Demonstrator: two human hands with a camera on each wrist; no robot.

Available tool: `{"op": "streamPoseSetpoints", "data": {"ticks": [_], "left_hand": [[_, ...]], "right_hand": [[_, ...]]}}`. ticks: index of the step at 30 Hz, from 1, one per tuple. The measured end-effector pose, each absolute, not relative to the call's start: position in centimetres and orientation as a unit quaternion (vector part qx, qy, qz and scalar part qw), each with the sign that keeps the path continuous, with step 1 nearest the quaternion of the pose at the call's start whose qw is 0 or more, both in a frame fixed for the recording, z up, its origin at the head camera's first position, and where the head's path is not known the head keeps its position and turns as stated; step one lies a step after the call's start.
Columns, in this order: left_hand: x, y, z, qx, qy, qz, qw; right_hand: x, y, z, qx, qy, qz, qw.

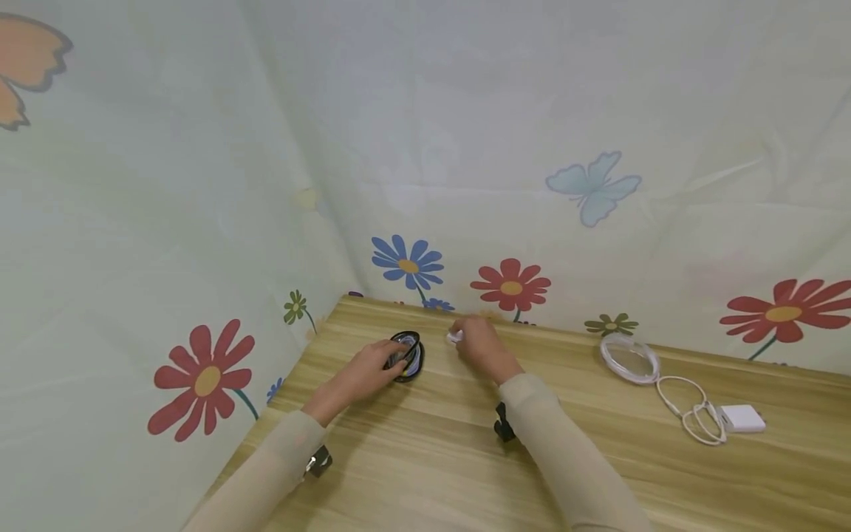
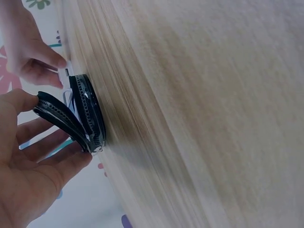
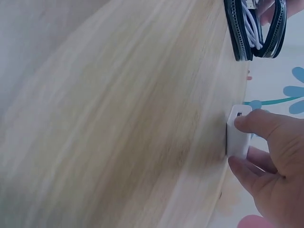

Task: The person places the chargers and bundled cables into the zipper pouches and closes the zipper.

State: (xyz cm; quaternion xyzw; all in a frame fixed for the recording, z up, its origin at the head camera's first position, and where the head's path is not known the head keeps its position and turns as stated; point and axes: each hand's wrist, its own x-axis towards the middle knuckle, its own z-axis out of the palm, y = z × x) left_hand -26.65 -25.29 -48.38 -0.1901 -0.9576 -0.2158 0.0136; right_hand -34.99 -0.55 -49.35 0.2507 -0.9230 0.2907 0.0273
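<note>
A small round zip case with black edging lies near the table's back left corner. My left hand holds its lid raised, thumb on the lid's edge in the left wrist view. Inside the open case, a white cable shows in the right wrist view. Just right of the case, my right hand pinches a white charger block between thumb and fingers. The block stands at the tabletop, a small port showing on its end; in the head view, the hand covers most of it.
To the right on the wood-grain table lie a coil of clear-white cable, a thinner white cable and a second white charger block. A flower-printed curtain borders the table's back and left edges.
</note>
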Motion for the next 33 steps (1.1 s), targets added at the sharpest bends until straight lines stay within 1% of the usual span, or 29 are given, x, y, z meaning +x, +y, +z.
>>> {"op": "streamPoseSetpoints", "data": {"ticks": [7,14,23,33], "left_hand": [[-26.6,-25.3,-48.2,-0.197,-0.958,-0.209,0.015],[-26.5,-25.3,-48.4,-0.198,-0.956,-0.216,0.013],[-26.3,-25.3,-48.1,-0.196,-0.956,-0.217,0.014],[-26.7,-25.4,-48.4,-0.198,-0.956,-0.215,0.016]], "right_hand": [[-35.1,-0.2,-49.2,0.265,-0.926,0.267,0.024],[-34.8,0.4,-49.5,0.283,-0.918,0.276,0.036],[-34.5,0.6,-49.8,0.261,-0.921,0.287,0.022],[-34.5,0.5,-49.6,0.270,-0.919,0.283,0.050]]}}
